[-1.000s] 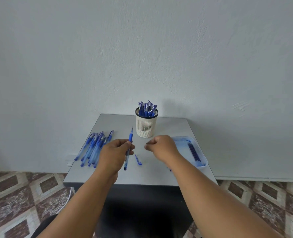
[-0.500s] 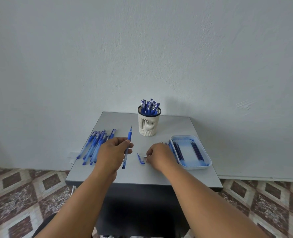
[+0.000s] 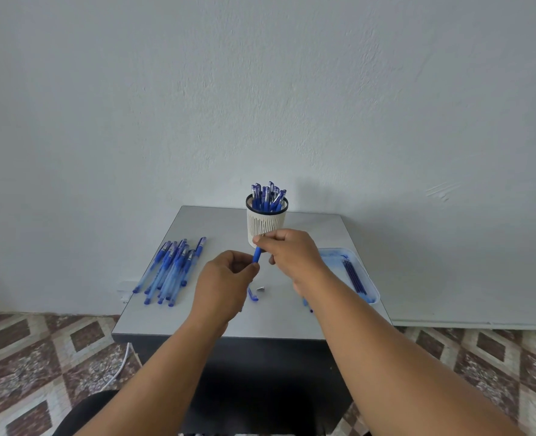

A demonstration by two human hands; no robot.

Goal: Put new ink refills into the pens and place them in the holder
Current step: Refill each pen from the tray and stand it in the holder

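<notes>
Gripping one pen (image 3: 257, 255), two hands (image 3: 225, 278)

Most of the pen (image 3: 257, 255) is buried inside the two grips — only a short blue stretch shows. The right forearm hides the tray's (image 3: 359, 262) near-left corner, and the small silver piece (image 3: 260, 289) on the table (image 3: 216, 221) is too tiny to identify.

Above a small grey table (image 3: 216, 221), the left hand (image 3: 225, 284) and the right hand (image 3: 291, 256) both pinch one blue plastic pen (image 3: 256, 255), tilted, in front of a white slotted holder (image 3: 266, 226) full of blue capped pens (image 3: 268, 195). A loose row of blue pens (image 3: 170, 272) lies at the table's left. A shallow pale-blue tray (image 3: 359, 272) on the right holds dark refills (image 3: 353, 276). A blue pen cap (image 3: 252, 294) lies between the wrists, beside a small metal piece (image 3: 261, 289).
</notes>
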